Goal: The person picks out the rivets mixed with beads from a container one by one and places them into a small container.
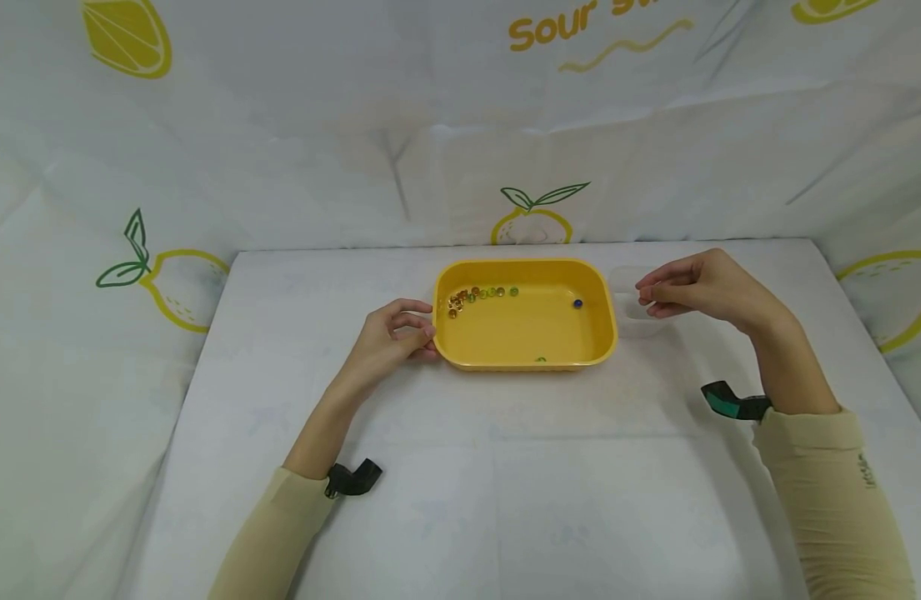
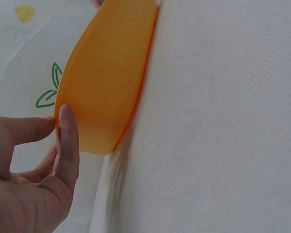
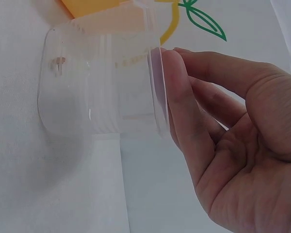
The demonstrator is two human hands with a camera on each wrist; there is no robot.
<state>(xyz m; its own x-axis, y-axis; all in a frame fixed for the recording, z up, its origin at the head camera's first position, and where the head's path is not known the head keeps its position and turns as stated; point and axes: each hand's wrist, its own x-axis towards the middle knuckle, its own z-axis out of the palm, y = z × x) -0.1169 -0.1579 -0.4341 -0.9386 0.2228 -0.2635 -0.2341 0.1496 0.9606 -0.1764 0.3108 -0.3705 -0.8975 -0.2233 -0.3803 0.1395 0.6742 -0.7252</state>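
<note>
A yellow tray (image 1: 505, 344) holds several amber and green marbles (image 1: 476, 292) along its left and back sides. One blue marble (image 1: 578, 303) lies toward its right end, and a green marble (image 1: 541, 359) shows at the front wall. My left hand (image 1: 391, 337) pinches the tray's left rim with thumb and fingers. To the right of the tray stands a clear plastic container (image 3: 82, 97), with a small reddish-brown thing (image 3: 60, 61), blurred, low inside. Over its mouth is my right hand (image 1: 703, 292), fingers close together and touching or nearly touching the rim; no marble shows between them.
A white cloth covers the table (image 1: 430, 500). Behind it hangs a white curtain (image 1: 295, 167) printed with lemons. Black wrist cameras (image 1: 355, 477) sit on both wrists. The container stands close beside the tray's right wall.
</note>
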